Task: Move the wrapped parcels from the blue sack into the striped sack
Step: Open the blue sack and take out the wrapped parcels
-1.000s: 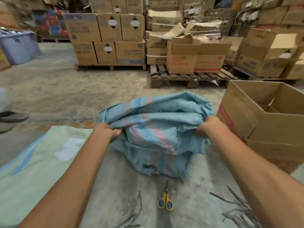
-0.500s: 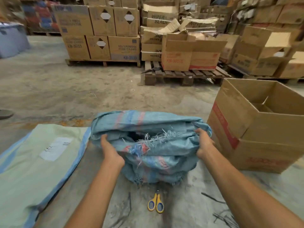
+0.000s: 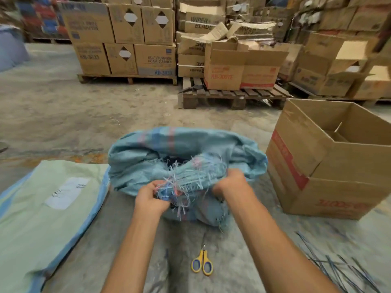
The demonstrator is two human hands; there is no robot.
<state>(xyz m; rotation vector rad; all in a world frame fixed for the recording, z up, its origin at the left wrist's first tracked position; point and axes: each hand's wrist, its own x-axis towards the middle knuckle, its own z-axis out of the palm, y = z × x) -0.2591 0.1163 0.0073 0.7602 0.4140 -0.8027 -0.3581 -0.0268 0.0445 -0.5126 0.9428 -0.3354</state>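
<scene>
Gripping the frayed near rim of the blue sack (image 3: 190,140), the left hand (image 3: 151,197) and the right hand (image 3: 230,182) each hold bunched cloth; the step seems to be opening its mouth. Parcels inside are not visible. The flat striped sack (image 3: 31,229) lies left of it; next, one hand probably must reach inside.

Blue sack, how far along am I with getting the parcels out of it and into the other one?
Done: the blue sack looks cut open, its top frayed, with the scissors lying on the floor. In hand: the left hand and the right hand grip its near edge. Left: no parcel shows outside it, and the striped sack lies flat.
</scene>
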